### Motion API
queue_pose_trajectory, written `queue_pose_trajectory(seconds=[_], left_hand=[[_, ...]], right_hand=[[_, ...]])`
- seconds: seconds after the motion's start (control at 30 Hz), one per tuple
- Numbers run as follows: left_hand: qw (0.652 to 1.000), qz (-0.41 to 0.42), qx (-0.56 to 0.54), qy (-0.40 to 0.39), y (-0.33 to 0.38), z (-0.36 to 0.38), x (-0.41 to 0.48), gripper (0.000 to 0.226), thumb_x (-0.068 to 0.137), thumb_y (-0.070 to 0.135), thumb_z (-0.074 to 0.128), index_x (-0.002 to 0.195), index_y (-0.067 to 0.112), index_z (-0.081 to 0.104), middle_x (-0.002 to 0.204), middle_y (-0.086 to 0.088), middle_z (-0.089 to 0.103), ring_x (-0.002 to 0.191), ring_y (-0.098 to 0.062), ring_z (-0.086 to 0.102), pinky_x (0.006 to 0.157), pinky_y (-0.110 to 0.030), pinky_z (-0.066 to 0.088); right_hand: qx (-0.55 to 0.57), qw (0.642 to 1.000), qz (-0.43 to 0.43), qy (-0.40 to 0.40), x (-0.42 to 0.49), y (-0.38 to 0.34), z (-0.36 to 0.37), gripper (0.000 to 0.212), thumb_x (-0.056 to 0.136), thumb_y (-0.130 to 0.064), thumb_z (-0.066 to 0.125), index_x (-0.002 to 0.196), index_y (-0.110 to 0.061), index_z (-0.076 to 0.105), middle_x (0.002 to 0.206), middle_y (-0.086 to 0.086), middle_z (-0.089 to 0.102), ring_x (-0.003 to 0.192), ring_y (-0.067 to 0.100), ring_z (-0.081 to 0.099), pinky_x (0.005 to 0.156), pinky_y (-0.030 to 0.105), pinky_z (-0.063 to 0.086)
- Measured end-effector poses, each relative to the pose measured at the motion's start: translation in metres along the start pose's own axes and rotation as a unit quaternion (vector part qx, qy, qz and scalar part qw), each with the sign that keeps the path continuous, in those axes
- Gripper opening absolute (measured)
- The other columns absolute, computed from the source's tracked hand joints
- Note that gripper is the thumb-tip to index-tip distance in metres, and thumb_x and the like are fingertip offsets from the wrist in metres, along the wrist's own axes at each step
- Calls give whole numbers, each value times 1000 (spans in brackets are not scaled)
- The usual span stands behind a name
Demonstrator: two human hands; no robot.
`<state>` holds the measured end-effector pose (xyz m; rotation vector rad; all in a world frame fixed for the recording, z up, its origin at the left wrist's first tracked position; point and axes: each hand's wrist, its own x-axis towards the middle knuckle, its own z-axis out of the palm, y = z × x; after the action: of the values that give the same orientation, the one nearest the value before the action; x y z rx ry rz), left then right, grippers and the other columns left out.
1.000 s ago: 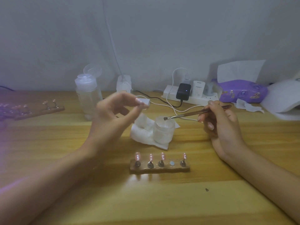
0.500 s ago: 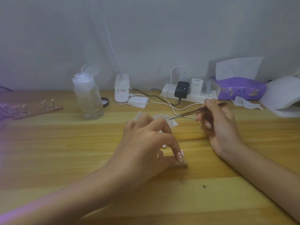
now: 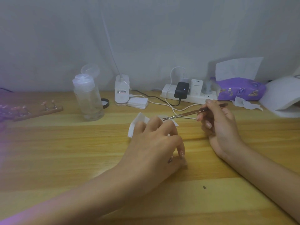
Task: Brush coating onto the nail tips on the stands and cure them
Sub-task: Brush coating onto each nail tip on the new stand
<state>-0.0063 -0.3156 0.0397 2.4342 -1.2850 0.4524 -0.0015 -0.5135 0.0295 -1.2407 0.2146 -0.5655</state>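
My left hand (image 3: 152,148) lies palm down over the small wooden nail tip stand (image 3: 185,166), its fingers curled onto it. Only the stand's right end and one dark holder (image 3: 169,160) show under the hand; the thumb and the nail tips are hidden. To the right, my right hand (image 3: 217,125) pinches a thin metal-handled brush (image 3: 185,114). The bristle end points left, just above my left hand's knuckles. A white wipe (image 3: 138,123) sticks out from behind the left hand.
A second stand (image 3: 38,111) with nail tips lies at the far left. A clear pump bottle (image 3: 88,99), a white clip lamp base (image 3: 121,93), a stack of pads (image 3: 138,102), a power strip (image 3: 188,95), a purple tissue pack (image 3: 240,89) and a white curing lamp (image 3: 284,98) line the back.
My left hand came down from chest height, where it pinched a small white piece, onto the stand and now covers it. The right hand with the brush has barely moved.
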Motion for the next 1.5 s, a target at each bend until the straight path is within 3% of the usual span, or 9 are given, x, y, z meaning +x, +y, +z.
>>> queue_pose_trajectory(seconds=[0.17, 0.33, 0.43, 0.53, 0.63, 0.8, 1.1, 1.3, 1.5], left_hand=[[997, 42, 46, 38, 1, -2, 0, 16, 71, 43, 81, 75, 34, 69, 87, 16, 63, 94, -19, 57, 78, -34, 29], [965, 167, 124, 160, 12, -8, -7, 14, 80, 18, 75, 77, 31, 68, 90, 18, 69, 88, -18, 63, 80, -36, 34], [966, 157, -8, 204, 1, -37, 4, 9, 92, 26, 67, 85, 28, 73, 84, 23, 67, 75, -9, 61, 76, -29, 39], [953, 56, -201, 221, -28, -58, 17, 6, 91, 27, 70, 91, 21, 72, 83, 20, 65, 62, -4, 56, 62, -10, 37], [916, -28, -326, 231, -60, -53, 23, 7, 87, 25, 75, 85, 25, 68, 84, 11, 69, 56, -5, 54, 52, -20, 39], [852, -134, -472, 183, -84, -26, 19, 5, 75, 34, 75, 75, 29, 74, 70, 13, 69, 49, 1, 49, 46, -11, 36], [887, -173, -404, 143, -87, 0, 10, 8, 78, 33, 75, 83, 28, 78, 100, 9, 74, 53, -13, 57, 55, -27, 51], [893, -174, -394, 132, -83, 6, 10, 10, 82, 16, 80, 87, 19, 73, 87, 10, 71, 53, -6, 57, 49, -21, 49], [902, -173, -379, 115, -80, 9, 10, 11, 80, 22, 81, 78, 20, 71, 86, 13, 70, 54, -5, 57, 49, -19, 49]], right_hand=[[-14, 999, -31, -5, -1, 1, 1, 35, 102, -24, 51, 68, -19, 60, 54, 4, 62, 40, 8, 37, 42, 16, 28], [-95, 982, -144, -71, -9, -4, 7, 30, 103, -28, 49, 73, -23, 55, 57, 2, 62, 46, 10, 49, 41, 16, 34], [-141, 960, -203, -130, -12, -13, 12, 25, 99, -28, 51, 76, -19, 54, 58, -2, 61, 48, 8, 53, 42, 16, 38], [-205, 939, -207, -183, -11, -17, 20, 26, 99, -29, 51, 80, -11, 55, 59, 4, 62, 50, 11, 54, 44, 18, 40], [-225, 935, -189, -201, -11, -13, 24, 29, 96, -31, 52, 82, -5, 55, 60, 5, 62, 54, 17, 58, 45, 20, 42], [-197, 949, -189, -159, -7, -17, 17, 27, 96, -35, 52, 80, -14, 58, 61, 5, 64, 53, 14, 58, 42, 20, 42], [-35, 998, -40, -30, 6, -8, -3, 24, 100, -26, 53, 79, -15, 59, 57, 0, 61, 46, 8, 50, 40, 16, 36], [20, 999, 21, -26, 2, 0, 3, 20, 87, -32, 63, 73, -17, 62, 56, 0, 61, 46, 6, 51, 41, 15, 39], [11, 999, 11, -42, -1, 0, 4, 20, 86, -33, 60, 75, -18, 61, 59, 1, 64, 49, 7, 53, 42, 16, 38]])
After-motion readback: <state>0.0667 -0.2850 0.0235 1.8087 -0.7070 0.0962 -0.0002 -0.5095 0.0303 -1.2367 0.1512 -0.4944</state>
